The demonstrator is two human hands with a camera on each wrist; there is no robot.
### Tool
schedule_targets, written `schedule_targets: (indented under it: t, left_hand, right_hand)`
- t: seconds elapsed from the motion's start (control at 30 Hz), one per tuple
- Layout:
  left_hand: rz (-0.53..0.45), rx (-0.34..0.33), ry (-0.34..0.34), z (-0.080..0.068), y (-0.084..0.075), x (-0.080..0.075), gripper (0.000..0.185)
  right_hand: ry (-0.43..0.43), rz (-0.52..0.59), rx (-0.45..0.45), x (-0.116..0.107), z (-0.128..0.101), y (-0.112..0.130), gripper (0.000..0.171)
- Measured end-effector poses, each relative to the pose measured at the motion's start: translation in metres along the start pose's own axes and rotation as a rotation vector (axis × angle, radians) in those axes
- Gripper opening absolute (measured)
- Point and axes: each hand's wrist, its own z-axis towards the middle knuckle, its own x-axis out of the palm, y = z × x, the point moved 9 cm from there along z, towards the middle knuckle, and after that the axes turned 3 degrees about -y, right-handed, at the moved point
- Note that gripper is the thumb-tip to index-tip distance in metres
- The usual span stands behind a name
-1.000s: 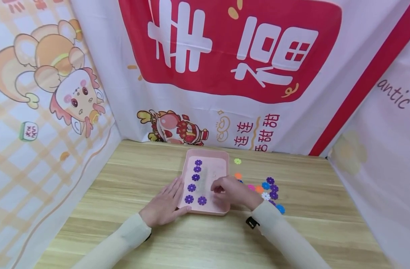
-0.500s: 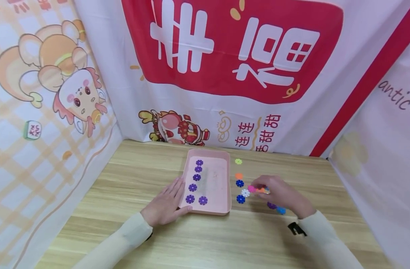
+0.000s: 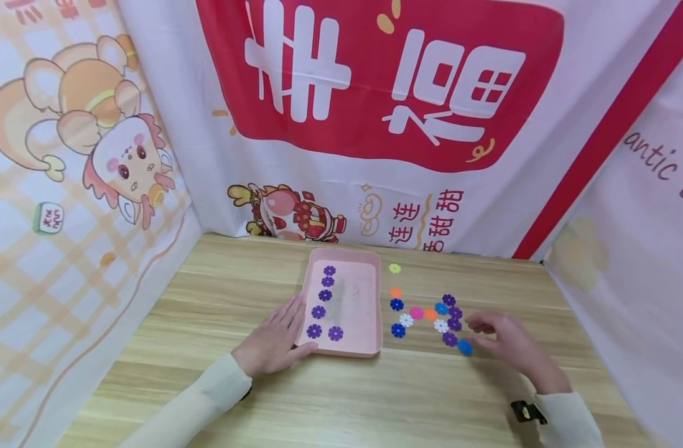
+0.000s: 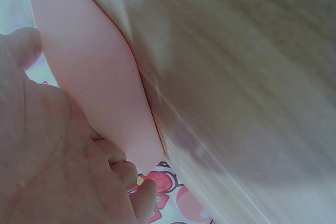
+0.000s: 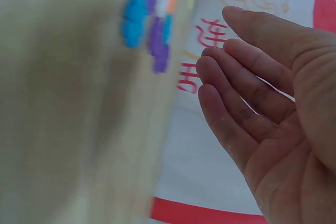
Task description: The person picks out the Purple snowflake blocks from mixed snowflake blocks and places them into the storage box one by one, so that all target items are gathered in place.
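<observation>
My left hand [image 3: 271, 339] lies with straight fingers along the left side of a pink tray [image 3: 379, 311], its thumb at the near left corner. In the left wrist view the fingers rest against the tray wall [image 4: 100, 72]. Inside the tray, purple flower-shaped discs [image 3: 318, 312] form an L: a column on the left and one disc beside its lowest. My right hand [image 3: 509, 342] hovers just right of the loose discs, fingers relaxed and holding nothing. Nearest to it are a light blue disc [image 3: 464, 346] and several purple discs [image 3: 455, 325].
Between tray and right hand lie more flower discs on the wooden table [image 3: 341, 398]: a yellow-green one [image 3: 394, 268], a pink one [image 3: 417, 313], plus orange, white and dark blue ones. A printed cloth [image 3: 375, 149] hangs behind; side cloths stand left and right.
My right hand has moved from over the tray, across the loose discs, to their right side. The left hand has stayed at the tray, and the discs in it look the same.
</observation>
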Motion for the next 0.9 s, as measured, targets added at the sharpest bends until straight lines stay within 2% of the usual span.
schedule_targets:
  t: [0.2, 0.4, 0.6, 0.9]
  left_hand:
    - [-0.002, 0.001, -0.002, 0.001, 0.0, 0.001, 0.093]
    - [0.0, -0.006, 0.0, 0.0, 0.002, 0.002, 0.093]
    - [-0.009, -0.013, 0.001, 0.0, 0.004, 0.002, 0.094]
    - [-0.023, -0.024, 0.014, 0.0, 0.005, 0.002, 0.093]
  right_hand:
    - [0.049, 0.052, 0.005, 0.025, -0.002, -0.015, 0.03]
    - [0.076, 0.0, -0.017, 0.035, 0.006, -0.016, 0.022]
    - [0.129, -0.073, 0.035, 0.043, 0.016, -0.014, 0.023]
    - [0.202, -0.07, 0.11, 0.051, 0.025, -0.008, 0.024]
